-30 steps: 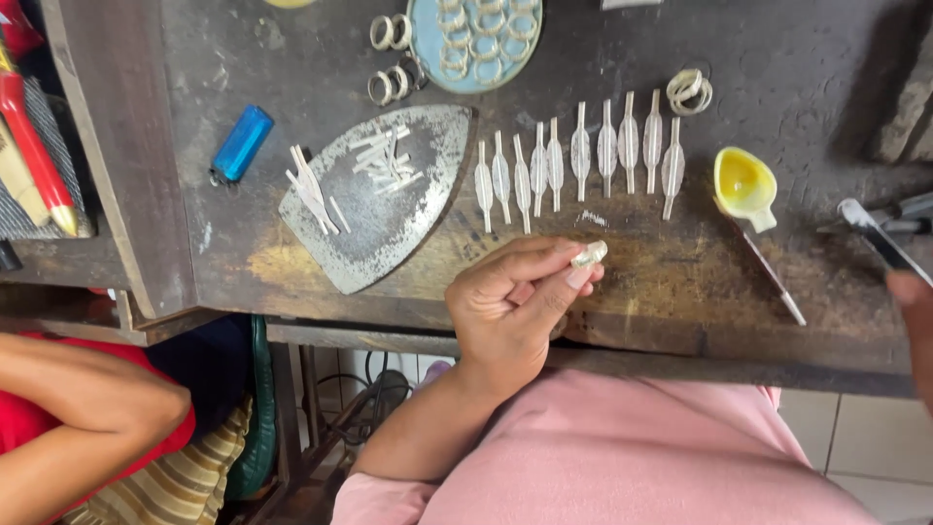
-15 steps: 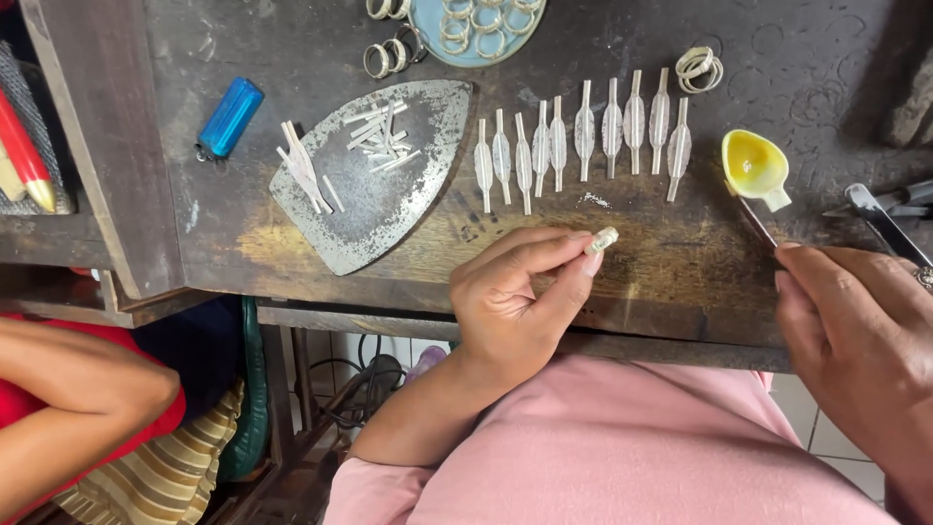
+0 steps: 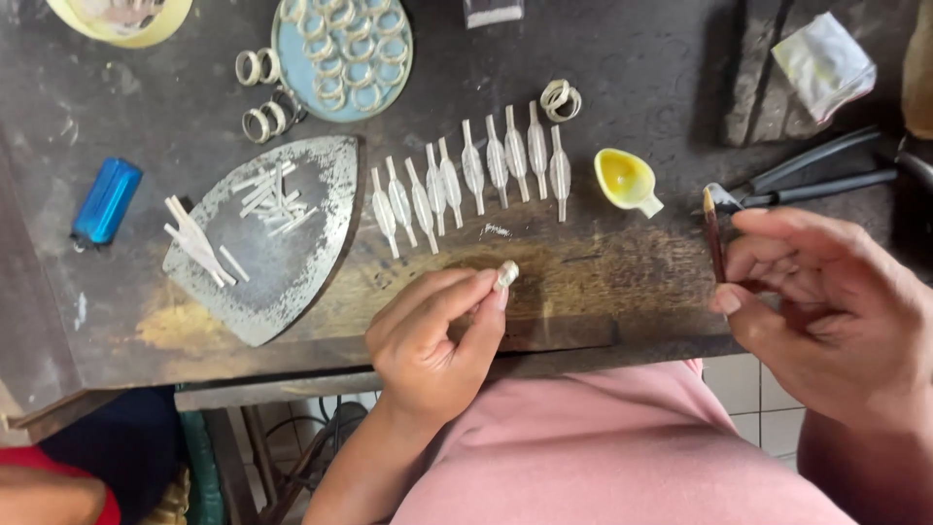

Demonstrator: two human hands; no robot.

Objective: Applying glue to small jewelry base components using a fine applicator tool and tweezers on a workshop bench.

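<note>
Fingers first: we see our left hand [image 3: 432, 340] curled nearly closed, thumb and forefinger pinching a small silver piece [image 3: 506, 275] at their tips, held just above the front edge of the dark workbench [image 3: 632, 78]. Our right hand [image 3: 826, 311] sits to the right, its fingers bent inward and closed on a thin dark stick [image 3: 714, 243], which stands nearly upright between thumb and fingertips; we cannot tell how much of the stick lies hidden in the palm.

Beyond the left hand, a row of silver leaf-shaped pieces [image 3: 471, 180] lies side by side on the bench. Left of that row rests an old iron soleplate [image 3: 282, 262] with short silver strips [image 3: 267, 194] scattered on it. A small yellow cup [image 3: 627, 180] stands near the stick's upper end, and black pliers [image 3: 816, 175] lie just behind the right hand. Farther left a blue lighter [image 3: 105, 201] lies apart, and a round blue tray [image 3: 389, 83] of silver rings [image 3: 335, 44] sits at the back.
</note>
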